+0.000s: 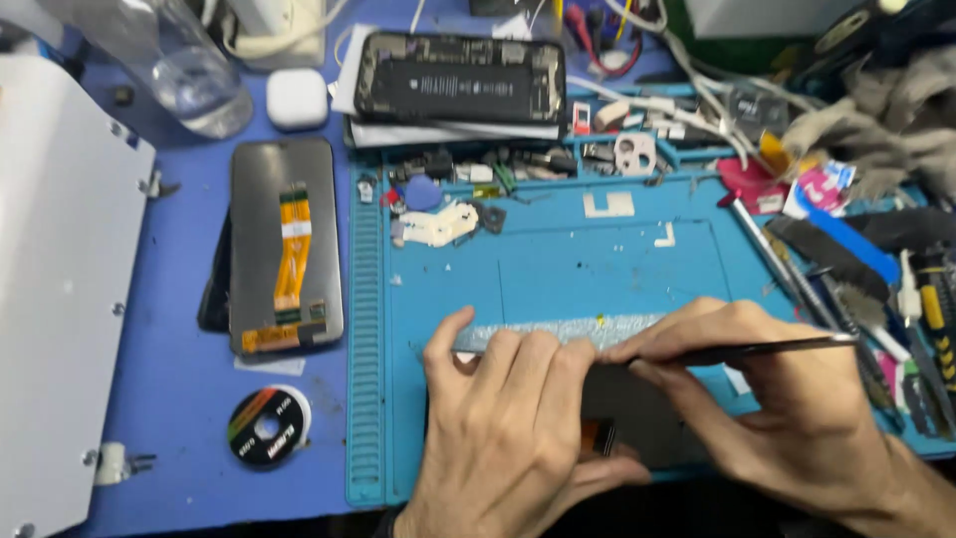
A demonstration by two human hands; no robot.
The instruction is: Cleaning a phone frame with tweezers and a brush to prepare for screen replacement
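Head view: the left hand (pixel 508 428) presses down on a dark, flat phone body (pixel 637 423) lying at the near edge of the blue silicone repair mat (pixel 597 269), fingers curled over its top edge and pinning it. The right hand (pixel 787 399) is closed around a slim dark metal tool (pixel 757 348), probably tweezers, its tip meeting the phone's upper edge beside the left fingertips. Along that edge runs a pale grey strip (pixel 568 332), which looks like adhesive or a seam being worked; whether it is being laid or lifted cannot be told.

As a judgement, the work is midway: the phone lies open-sided and unassembled. To the left on the blue desk (pixel 189 399) rests a detached dark screen panel with an orange flex cable (pixel 284 249), and a second opened phone showing its black battery (pixel 460 78) sits at the far edge. A small black tape roll (pixel 267 426) lies near the screen.
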